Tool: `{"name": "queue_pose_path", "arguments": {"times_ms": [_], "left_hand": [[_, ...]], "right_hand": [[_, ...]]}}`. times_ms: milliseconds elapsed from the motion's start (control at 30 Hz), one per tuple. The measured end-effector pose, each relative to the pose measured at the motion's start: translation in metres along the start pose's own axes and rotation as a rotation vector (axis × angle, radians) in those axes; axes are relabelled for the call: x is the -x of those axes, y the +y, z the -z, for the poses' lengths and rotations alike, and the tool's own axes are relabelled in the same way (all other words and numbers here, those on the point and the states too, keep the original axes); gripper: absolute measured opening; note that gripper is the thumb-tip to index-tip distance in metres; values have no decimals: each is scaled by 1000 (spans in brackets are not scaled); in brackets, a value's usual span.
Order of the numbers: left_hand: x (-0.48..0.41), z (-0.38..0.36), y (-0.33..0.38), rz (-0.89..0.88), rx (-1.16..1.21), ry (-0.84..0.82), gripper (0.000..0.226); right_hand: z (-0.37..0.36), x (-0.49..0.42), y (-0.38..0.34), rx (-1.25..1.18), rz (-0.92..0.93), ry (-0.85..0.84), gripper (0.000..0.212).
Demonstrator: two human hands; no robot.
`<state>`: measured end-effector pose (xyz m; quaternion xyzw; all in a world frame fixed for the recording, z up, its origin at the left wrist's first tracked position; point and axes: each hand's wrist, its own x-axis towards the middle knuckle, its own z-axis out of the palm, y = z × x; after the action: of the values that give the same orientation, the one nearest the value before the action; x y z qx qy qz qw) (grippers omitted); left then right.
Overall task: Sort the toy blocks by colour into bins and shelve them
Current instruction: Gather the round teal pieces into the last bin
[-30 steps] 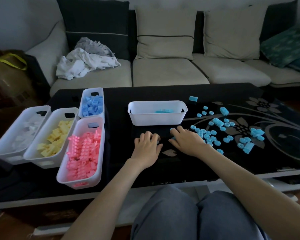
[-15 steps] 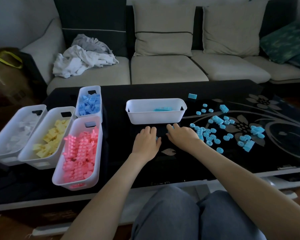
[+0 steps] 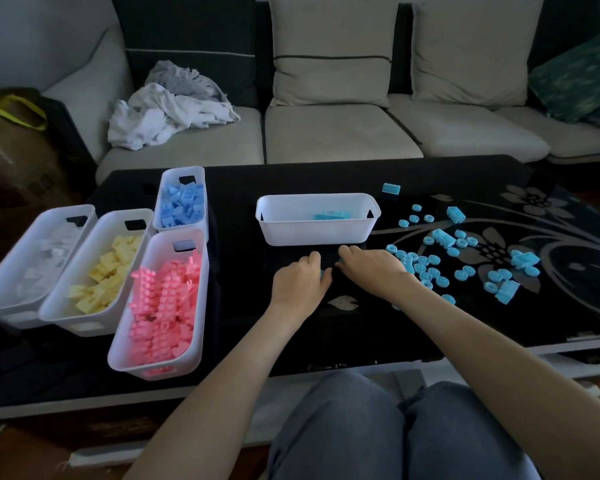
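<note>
A white bin (image 3: 317, 237) stands mid-table with a few light blue blocks (image 3: 331, 215) inside. Just in front of it my left hand (image 3: 300, 282) and my right hand (image 3: 371, 271) lie close together on the black table (image 3: 291, 178), fingers curled, with bits of light blue block showing at the fingertips of each. Several loose light blue blocks (image 3: 430, 268) are scattered to the right of my right hand. At the left stand bins of pink blocks (image 3: 174, 235), darker blue blocks (image 3: 181, 170), yellow blocks (image 3: 118, 214) and white blocks (image 3: 59, 211).
A beige sofa (image 3: 326, 133) with cushions runs behind the table, with crumpled cloths (image 3: 167, 109) on its left seat. A brown bag (image 3: 11, 147) sits at the far left. My knees (image 3: 378, 427) are below the table's near edge.
Both hands have slid forward toward the white bin and drawn closer together. Their fingers have curled over light blue blocks.
</note>
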<state>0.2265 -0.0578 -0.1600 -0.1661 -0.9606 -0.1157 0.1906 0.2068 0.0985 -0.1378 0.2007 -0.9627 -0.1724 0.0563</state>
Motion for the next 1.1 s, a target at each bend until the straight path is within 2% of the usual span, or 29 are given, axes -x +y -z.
{"name": "queue_pose_path", "arguments": {"times_ms": [133,200,233,300,333,467,567,633,700,800,867,933,1000,1033,1100], "left_hand": [[-7,4,1,-23,-58,113,34],[-14,10,2,-19,-33,178,33],[-19,14,2,-14,-10,216,31],[-29,24,4,0,51,267,26],[-35,29,3,16,82,279,26],[-63,53,-2,133,206,256,32],[-87,60,-8,327,422,118,33],[-102,59,-12,375,460,44,35],[-113,56,-17,390,435,-1,37],[-122,45,-24,397,357,-57,38],[-126,38,-27,371,339,-123,38],[-133,34,-28,332,296,-287,38],[-142,36,-30,276,168,-497,36],[-146,40,-33,264,104,-561,34],[-157,51,-36,262,3,-566,29]], "right_hand": [[7,-1,5,-5,-14,18,27],[11,-4,10,-17,-52,116,20],[12,-8,13,67,-37,173,18],[22,-15,21,161,-35,286,25],[29,-19,24,65,-55,354,26],[65,-47,35,-792,-209,492,15],[78,-66,39,-1136,-291,655,21],[82,-80,39,-1347,-360,699,25],[78,-91,37,-1414,-383,705,25],[66,-102,33,-1320,-324,633,25],[57,-107,31,-1171,-251,495,24],[47,-111,32,-1102,-165,310,27],[40,-107,39,-1186,-163,204,44],[38,-104,46,-1253,-191,202,51],[36,-99,69,-1310,-254,258,51]]}}
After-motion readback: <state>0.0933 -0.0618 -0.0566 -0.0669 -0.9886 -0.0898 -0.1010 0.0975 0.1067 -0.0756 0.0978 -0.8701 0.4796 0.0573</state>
